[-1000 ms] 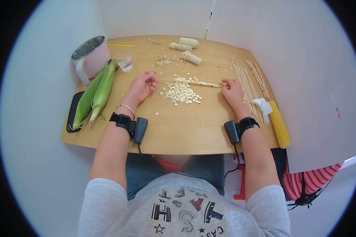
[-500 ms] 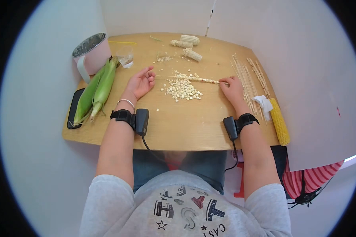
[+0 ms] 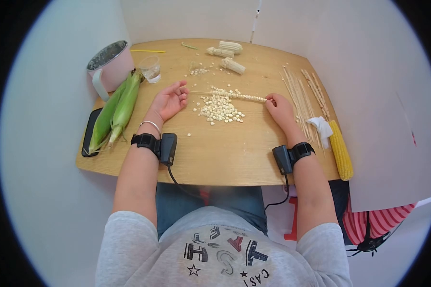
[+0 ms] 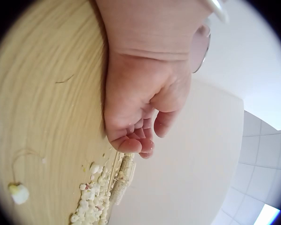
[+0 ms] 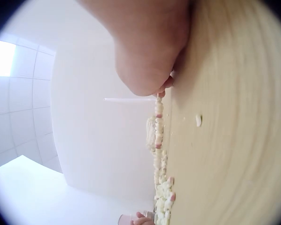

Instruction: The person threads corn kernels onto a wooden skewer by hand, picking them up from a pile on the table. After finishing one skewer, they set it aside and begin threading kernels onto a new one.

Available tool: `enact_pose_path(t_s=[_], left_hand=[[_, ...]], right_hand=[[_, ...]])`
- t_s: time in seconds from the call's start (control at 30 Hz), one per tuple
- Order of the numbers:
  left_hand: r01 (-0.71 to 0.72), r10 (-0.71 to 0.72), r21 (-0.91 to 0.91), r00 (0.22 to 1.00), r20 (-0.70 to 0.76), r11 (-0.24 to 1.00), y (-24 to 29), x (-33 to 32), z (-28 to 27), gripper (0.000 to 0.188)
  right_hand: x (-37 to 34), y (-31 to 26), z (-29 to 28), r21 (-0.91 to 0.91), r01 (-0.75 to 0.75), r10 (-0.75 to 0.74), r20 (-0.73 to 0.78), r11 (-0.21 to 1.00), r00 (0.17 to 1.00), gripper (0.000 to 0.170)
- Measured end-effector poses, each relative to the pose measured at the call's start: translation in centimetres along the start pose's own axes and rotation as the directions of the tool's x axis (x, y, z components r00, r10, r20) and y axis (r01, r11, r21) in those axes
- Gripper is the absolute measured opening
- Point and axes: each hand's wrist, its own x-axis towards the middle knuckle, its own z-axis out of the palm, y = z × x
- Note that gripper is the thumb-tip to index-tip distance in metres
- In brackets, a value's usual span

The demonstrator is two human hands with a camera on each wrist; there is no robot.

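A thin skewer threaded with pale corn kernels lies across the upper edge of a loose kernel pile. My right hand pinches its right end; in the right wrist view the threaded kernels run away from beneath that hand. On the left, my left hand rests on its side on the table, palm turned inward. The left wrist view shows this hand with loosely curled fingers and the thumb apart. The skewer's bare left end reaches those fingers; whether they touch it is unclear.
Stripped cobs lie at the back. On the left are a pink mug, a clear cup, husked green corn and a phone. Bare skewers, filled skewers, a tissue and yellow corn lie right.
My left hand has turned its palm slightly more upward beside the skewer's left end. My right fingers have drawn in closer around the right end. The skewer has hardly moved.
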Motion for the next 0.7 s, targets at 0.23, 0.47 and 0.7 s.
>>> enact_pose_path(t_s=[0.23,0.47,0.7], left_hand=[[0.052,-0.046,0.172,0.998,-0.039,0.984,0.1,0.2,0.6,0.020],[0.101,-0.037,0.574,0.992,-0.123,0.813,0.1,0.4,4.6,0.019],[0.227,-0.069,0.804,0.971,-0.227,0.549,-0.4,4.1,5.3,0.020]], right_hand=[[0.1,1.3,0.2,0.163,0.022,-0.019,-0.022,0.986,1.000,0.017],[0.4,1.2,0.1,0.172,0.011,-0.010,-0.007,0.985,1.000,0.019],[0.5,1.9,0.6,0.272,-0.049,0.064,-0.046,0.961,0.997,0.022]])
